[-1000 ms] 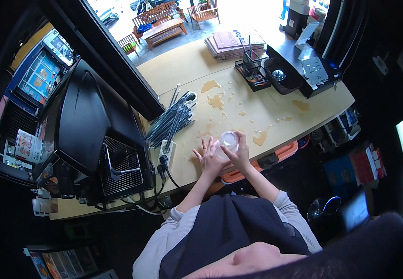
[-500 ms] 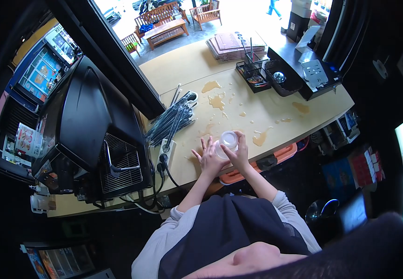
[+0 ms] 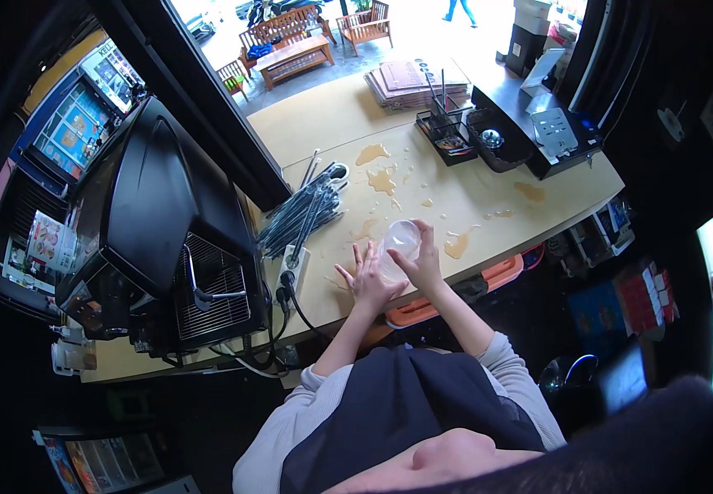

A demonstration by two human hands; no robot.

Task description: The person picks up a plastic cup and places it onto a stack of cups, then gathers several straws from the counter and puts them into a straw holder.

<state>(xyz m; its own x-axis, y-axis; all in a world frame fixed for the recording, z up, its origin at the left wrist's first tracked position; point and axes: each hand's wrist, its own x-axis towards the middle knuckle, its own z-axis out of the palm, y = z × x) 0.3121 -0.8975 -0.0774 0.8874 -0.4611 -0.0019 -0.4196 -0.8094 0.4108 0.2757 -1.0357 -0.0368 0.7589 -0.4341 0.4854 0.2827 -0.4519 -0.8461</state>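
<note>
A translucent plastic cup (image 3: 403, 237) is tilted over the near part of the wooden counter (image 3: 422, 173). My right hand (image 3: 425, 262) grips its right side, with the thumb across the front and the fingers behind. Against the cup's lower left side rests my left hand (image 3: 371, 284), its fingers spread out; part of the cup is hidden between the palms. Brown liquid puddles (image 3: 382, 181) lie on the counter beyond and beside the hands.
Wrapped dark straws (image 3: 303, 218) and a power strip (image 3: 294, 262) lie left of the hands, beside a black coffee machine (image 3: 146, 222). Towards the back are a black wire organizer (image 3: 447, 136), a dark basket (image 3: 496, 152) and stacked menus (image 3: 414, 85). An orange tray (image 3: 500, 272) sits below the counter edge.
The cup has tilted in my hands, and its round end now looks larger and reaches slightly higher. My left hand stays spread beside it. Outside, a passerby has moved left.
</note>
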